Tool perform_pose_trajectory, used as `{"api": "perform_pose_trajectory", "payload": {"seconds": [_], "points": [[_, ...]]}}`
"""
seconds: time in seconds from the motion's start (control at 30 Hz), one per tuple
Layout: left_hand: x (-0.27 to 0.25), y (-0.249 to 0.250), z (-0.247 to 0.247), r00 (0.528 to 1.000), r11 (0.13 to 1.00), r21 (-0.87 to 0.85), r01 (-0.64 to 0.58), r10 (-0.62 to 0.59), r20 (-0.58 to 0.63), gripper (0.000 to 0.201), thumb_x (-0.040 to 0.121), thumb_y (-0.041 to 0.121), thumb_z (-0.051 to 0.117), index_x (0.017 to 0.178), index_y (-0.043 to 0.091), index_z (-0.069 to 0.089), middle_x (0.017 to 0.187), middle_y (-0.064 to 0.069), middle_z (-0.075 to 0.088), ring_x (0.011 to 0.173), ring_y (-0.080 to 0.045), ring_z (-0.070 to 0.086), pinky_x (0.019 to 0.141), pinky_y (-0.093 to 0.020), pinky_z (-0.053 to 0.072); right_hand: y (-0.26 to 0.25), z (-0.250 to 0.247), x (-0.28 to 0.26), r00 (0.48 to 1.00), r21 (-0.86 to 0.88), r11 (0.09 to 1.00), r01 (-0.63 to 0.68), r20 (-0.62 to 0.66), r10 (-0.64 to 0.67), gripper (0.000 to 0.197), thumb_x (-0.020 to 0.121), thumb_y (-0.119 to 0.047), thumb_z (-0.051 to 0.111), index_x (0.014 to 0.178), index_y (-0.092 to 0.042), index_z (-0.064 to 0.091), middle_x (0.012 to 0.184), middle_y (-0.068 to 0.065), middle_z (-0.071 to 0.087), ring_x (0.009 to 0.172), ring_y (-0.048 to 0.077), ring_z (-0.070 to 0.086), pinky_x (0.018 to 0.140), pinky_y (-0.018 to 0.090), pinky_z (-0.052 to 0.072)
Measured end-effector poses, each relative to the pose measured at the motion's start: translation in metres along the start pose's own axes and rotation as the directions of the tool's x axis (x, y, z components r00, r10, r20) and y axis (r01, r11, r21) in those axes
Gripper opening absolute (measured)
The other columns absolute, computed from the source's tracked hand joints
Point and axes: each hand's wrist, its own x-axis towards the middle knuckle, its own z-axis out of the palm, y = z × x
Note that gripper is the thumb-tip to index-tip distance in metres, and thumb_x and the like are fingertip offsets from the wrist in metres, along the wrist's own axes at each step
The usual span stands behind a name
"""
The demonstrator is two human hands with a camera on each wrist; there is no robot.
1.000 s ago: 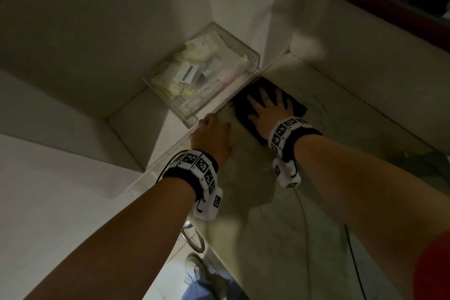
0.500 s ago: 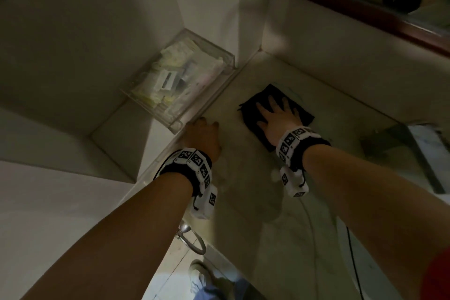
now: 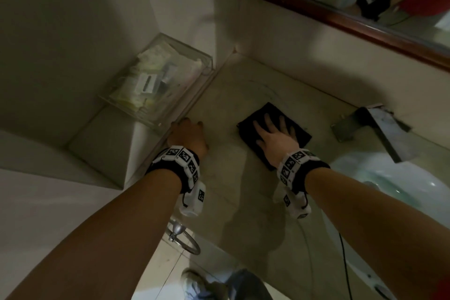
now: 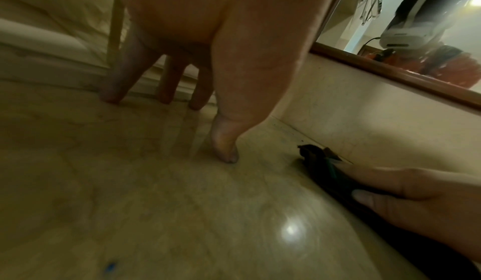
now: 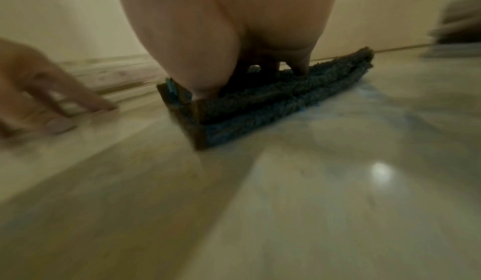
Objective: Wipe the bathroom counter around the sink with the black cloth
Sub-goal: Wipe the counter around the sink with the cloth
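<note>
The folded black cloth (image 3: 269, 109) lies flat on the beige marble counter (image 3: 233, 85), left of the sink (image 3: 394, 192). My right hand (image 3: 272, 124) presses on it with spread, straight fingers. In the right wrist view the right hand (image 5: 252, 80) bears down on the thick cloth (image 5: 273, 107), which looks blurred. My left hand (image 3: 188, 129) holds nothing; its fingertips rest on bare counter by the left edge. The left wrist view shows the left hand (image 4: 182, 120) with fingertips and thumb touching the stone, and the cloth (image 4: 320, 167) to its right.
A clear plastic box of small packets (image 3: 158, 80) sits on a lower ledge beyond the counter's left edge. A metal faucet (image 3: 375, 126) stands behind the sink. A wood-framed mirror (image 3: 341, 17) hangs above the back wall. A towel ring (image 3: 185, 238) hangs below the front edge.
My right hand has slid the cloth out of the back left corner, rightward toward the sink. The left hand stays at the counter's left edge. The view has swung right, showing faucet and sink.
</note>
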Motion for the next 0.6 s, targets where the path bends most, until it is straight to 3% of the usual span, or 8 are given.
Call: {"api": "perform_pose_trajectory", "payload": {"seconds": [0.23, 0.37, 0.47, 0.6], "points": [[0.003, 0.0, -0.004, 1.0, 1.0, -0.022, -0.013, 0.012, -0.028, 0.067, 0.082, 0.052, 0.06, 0.141, 0.026, 0.041, 0.139, -0.012, 0.041, 0.124, -0.039, 0.039, 0.099, -0.042, 0.039, -0.036, -0.012, 0.041, 0.987, -0.083, 0.984, 0.158, 0.05, -0.155, 0.056, 0.104, -0.041, 0.028, 0.151, -0.044, -0.001, 0.162, -0.007, -0.013, 0.147, 0.035, -0.017, 0.118, 0.058, 0.0], [0.004, 0.005, -0.006, 0.997, 0.999, -0.054, -0.003, -0.001, -0.072, 0.042, 0.087, 0.037, 0.059, 0.125, 0.021, 0.054, 0.128, -0.01, 0.048, 0.114, -0.033, 0.047, 0.092, -0.036, 0.039, -0.061, -0.023, 0.07, 0.977, -0.104, 0.973, 0.208, 0.072, -0.201, 0.058, 0.103, -0.042, 0.03, 0.151, -0.045, -0.003, 0.162, -0.008, -0.015, 0.146, 0.035, -0.019, 0.117, 0.059, -0.002], [0.012, 0.013, -0.011, 0.995, 0.99, -0.126, 0.058, -0.067, -0.068, 0.037, 0.091, 0.03, 0.058, 0.125, 0.014, 0.054, 0.131, -0.012, 0.045, 0.12, -0.033, 0.043, 0.092, -0.037, 0.041, -0.068, -0.032, 0.088, 0.969, -0.146, 0.959, 0.244, 0.079, -0.235, 0.058, 0.103, -0.044, 0.028, 0.151, -0.045, -0.005, 0.161, -0.007, -0.016, 0.146, 0.035, -0.018, 0.117, 0.058, -0.001], [0.02, 0.022, -0.022, 0.993, 0.988, -0.151, 0.041, -0.057, -0.102, 0.035, 0.091, 0.026, 0.059, 0.124, 0.013, 0.059, 0.133, -0.012, 0.044, 0.121, -0.035, 0.041, 0.087, -0.038, 0.045, -0.067, -0.039, 0.108, 0.966, -0.161, 0.953, 0.256, 0.084, -0.245, 0.058, 0.102, -0.049, 0.024, 0.15, -0.046, -0.008, 0.161, -0.008, -0.017, 0.146, 0.034, -0.018, 0.117, 0.057, -0.001]]}}
